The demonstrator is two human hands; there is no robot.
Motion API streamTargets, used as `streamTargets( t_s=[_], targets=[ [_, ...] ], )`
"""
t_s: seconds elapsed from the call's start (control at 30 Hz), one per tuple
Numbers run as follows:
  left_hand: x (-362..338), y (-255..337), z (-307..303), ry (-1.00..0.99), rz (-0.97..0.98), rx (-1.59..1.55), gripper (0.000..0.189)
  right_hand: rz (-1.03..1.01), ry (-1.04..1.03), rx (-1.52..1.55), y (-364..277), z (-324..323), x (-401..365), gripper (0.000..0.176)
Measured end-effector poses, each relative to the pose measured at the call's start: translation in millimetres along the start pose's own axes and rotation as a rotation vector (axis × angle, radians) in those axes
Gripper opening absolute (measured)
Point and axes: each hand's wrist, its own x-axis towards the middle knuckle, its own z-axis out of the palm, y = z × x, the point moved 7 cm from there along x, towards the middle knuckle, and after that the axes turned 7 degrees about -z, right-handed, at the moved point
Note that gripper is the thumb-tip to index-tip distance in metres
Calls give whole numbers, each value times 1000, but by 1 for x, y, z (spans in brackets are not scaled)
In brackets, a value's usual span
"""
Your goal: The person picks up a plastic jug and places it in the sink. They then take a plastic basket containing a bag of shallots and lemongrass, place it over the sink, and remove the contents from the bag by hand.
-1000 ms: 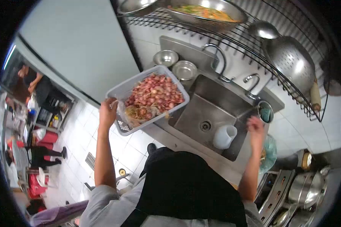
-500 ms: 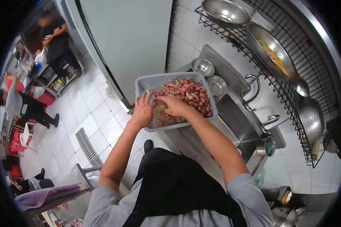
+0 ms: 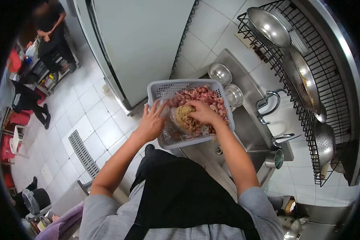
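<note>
A grey perforated plastic basket (image 3: 163, 85) holds many small red shallots (image 3: 201, 95) and a clear plastic bag (image 3: 170, 134). My right hand (image 3: 204, 113) is closed on a clump of tan, stringy roots (image 3: 185, 119) over the bag, inside the basket. My left hand (image 3: 151, 123) lies at the basket's left side with its fingers spread, fingertips at the edge of the bag. More tan strands and reddish bits show below the clump, partly covered by the plastic.
The basket rests by a steel sink (image 3: 244, 124) with a curved faucet (image 3: 274, 100) and metal bowls (image 3: 220, 73). A wire rack (image 3: 282, 76) with pans and a colander (image 3: 325, 142) hangs to the right. A fridge-like cabinet (image 3: 144, 36) stands ahead; people (image 3: 52, 32) are at far left.
My right hand has lifted the tan clump into view above the bag. The left hand's fingers have spread wider. The head view has shifted, and the person at far left has lowered their hands.
</note>
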Motion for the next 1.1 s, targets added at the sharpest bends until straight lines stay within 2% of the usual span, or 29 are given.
streamTargets(
  t_s=[0.1,0.13,0.17,0.23,0.3,0.43,0.5,0.53,0.6,0.7,0.77,0.83,0.87,0.93,0.97,1.0,1.03,1.1],
  targets=[
    [-4,-2,1,-106,-9,59,29,-7,51,-14,2,-23,-10,36],
    [-5,-1,-1,-106,-7,55,29,40,59,109,-14,-30,-15,35],
    [-5,0,-3,-104,-10,53,33,42,58,107,-11,-34,-17,35],
    [-2,2,-7,-97,-14,49,36,-18,108,155,-20,-44,-18,34],
    [3,14,-25,132,45,-82,42,58,125,235,-14,-47,-21,35],
    [18,20,-15,196,39,-149,52,4,108,245,0,-54,-24,41],
    [23,12,-4,252,-7,-166,36,-41,132,253,-2,-63,-30,43],
    [24,10,-3,255,-9,-162,36,-33,155,364,-3,-67,-34,44],
    [26,5,12,38,-69,-117,28,1,172,617,6,-71,-41,47],
    [18,13,8,124,-5,-28,21,-20,187,712,24,-82,-48,47],
    [13,15,2,137,-28,23,20,-94,240,788,35,-91,-54,43],
    [6,13,-1,144,-51,72,19,46,432,897,35,-105,-61,44],
    [4,14,1,121,-38,112,21,-46,335,939,33,-110,-55,47],
    [5,21,-1,94,-6,149,23,-66,379,911,40,-120,-51,47],
    [6,21,-5,70,-56,79,28,-81,414,879,44,-127,-50,47],
    [9,22,-10,45,-104,10,34,-307,303,869,30,-130,-43,46],
    [14,27,-16,39,-84,12,34,-307,324,869,36,-134,-36,46],
    [29,29,-43,159,-134,-545,48,-185,327,489,46,-132,-25,46]
  ],
)
